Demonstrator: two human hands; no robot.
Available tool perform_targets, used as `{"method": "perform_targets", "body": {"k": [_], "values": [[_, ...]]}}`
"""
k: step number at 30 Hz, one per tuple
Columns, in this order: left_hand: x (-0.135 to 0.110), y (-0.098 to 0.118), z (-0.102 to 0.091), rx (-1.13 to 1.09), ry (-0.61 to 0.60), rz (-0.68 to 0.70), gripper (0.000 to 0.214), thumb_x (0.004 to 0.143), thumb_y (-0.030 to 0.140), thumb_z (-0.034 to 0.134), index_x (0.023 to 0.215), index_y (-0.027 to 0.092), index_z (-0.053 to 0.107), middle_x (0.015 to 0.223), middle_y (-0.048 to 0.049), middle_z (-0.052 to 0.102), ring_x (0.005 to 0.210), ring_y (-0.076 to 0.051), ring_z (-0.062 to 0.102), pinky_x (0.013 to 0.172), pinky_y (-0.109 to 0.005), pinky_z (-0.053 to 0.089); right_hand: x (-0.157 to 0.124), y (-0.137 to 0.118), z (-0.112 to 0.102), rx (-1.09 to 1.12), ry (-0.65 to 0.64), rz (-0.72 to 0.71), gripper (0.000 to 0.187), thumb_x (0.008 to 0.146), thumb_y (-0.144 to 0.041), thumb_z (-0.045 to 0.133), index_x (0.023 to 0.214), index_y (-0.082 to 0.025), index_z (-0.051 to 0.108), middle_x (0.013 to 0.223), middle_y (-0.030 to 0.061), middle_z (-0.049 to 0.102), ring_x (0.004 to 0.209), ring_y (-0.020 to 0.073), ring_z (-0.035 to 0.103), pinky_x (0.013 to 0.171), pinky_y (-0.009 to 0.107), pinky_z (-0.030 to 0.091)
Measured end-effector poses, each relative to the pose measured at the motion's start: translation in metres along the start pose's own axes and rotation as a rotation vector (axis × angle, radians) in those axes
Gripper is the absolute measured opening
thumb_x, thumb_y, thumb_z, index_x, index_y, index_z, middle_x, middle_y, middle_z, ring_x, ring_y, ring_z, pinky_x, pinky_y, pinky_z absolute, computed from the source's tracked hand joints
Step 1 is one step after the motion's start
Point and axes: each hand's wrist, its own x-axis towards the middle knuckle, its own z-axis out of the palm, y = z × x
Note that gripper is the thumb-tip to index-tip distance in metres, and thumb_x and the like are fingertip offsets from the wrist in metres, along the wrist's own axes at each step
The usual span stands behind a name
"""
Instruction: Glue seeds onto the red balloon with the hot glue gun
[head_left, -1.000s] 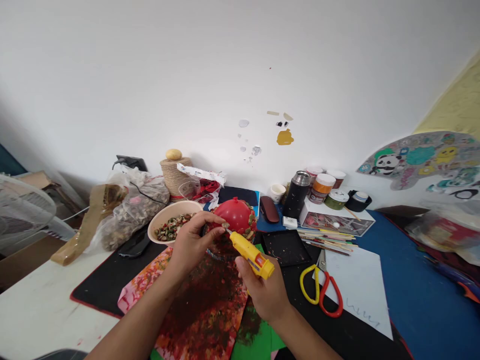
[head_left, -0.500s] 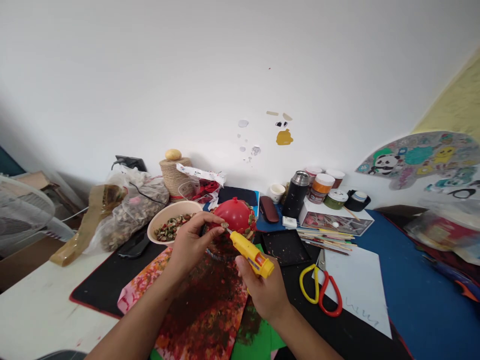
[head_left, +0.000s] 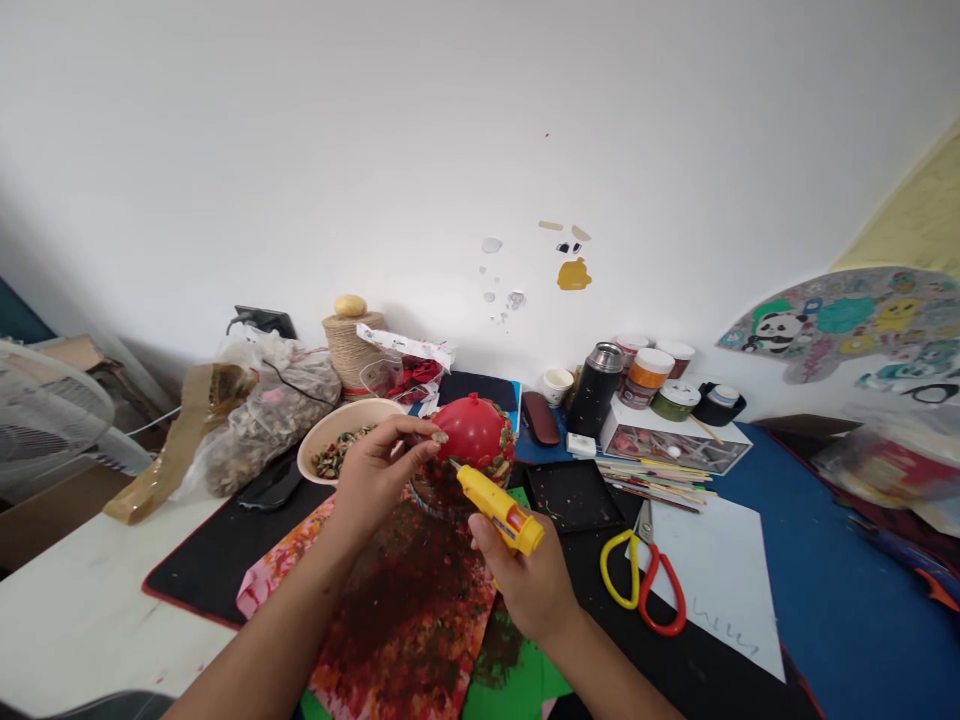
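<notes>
My left hand (head_left: 382,475) pinches a small greyish chip (head_left: 440,437) between thumb and fingertips. My right hand (head_left: 529,575) is wrapped round a yellow hot glue gun (head_left: 499,507), its nozzle pointing up and left, a short gap from the chip. Behind both hands sits a red balloon (head_left: 466,428), knot up, its sides covered with small green and brown pieces. The lower part is partly hidden by my hands. To the left, a cream bowl (head_left: 309,447) holds many small mixed chips. Under my hands lies a paint-stained sheet (head_left: 397,630).
Scissors (head_left: 643,570) lie on the right by a white paper (head_left: 720,570). A black tray (head_left: 574,495), sticks (head_left: 660,475), a dark flask (head_left: 596,390) and paint jars (head_left: 649,372) stand beyond. A twine spool (head_left: 352,350) and plastic bag (head_left: 255,420) are at the left.
My left hand has drawn the chip slightly left and up, away from the glue gun's nozzle. My right hand holds the gun nearly where it was. The view has shifted a little.
</notes>
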Motion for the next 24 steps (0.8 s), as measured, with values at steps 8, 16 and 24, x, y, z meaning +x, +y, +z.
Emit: {"method": "perform_targets", "body": {"k": [8,16,24], "values": [[0.016,-0.005,-0.028,-0.199,0.301,-0.105,0.034,0.078,0.044,0.094,0.099,0.020,0.080,0.096,-0.0073,0.084,0.085,-0.022,0.076,0.077,-0.032,0.062,-0.001,0.008,-0.002,-0.010,0.063,-0.008,0.056,0.106,-0.062,0.061,0.066,-0.023,0.062,0.053,-0.0018,0.055,0.049,0.0159,0.054,0.050,0.027,0.043],[0.016,-0.001,-0.029,0.024,0.212,-0.043,0.027,0.082,0.044,0.086,0.095,0.021,0.081,0.094,-0.0065,0.083,0.083,-0.022,0.074,0.077,-0.033,0.059,-0.004,0.027,-0.001,0.055,0.132,0.022,0.055,0.107,-0.061,0.064,0.070,-0.021,0.064,0.057,-0.0005,0.061,0.053,0.0163,0.058,0.055,0.028,0.049],[0.019,-0.010,-0.029,0.278,0.024,0.263,0.009,0.092,0.031,0.078,0.095,0.026,0.084,0.097,-0.0064,0.085,0.094,-0.026,0.076,0.091,-0.039,0.057,-0.005,0.025,-0.002,0.066,0.129,0.021,0.052,0.105,-0.061,0.068,0.071,-0.020,0.067,0.057,-0.0002,0.062,0.051,0.0162,0.059,0.052,0.027,0.047]]}}
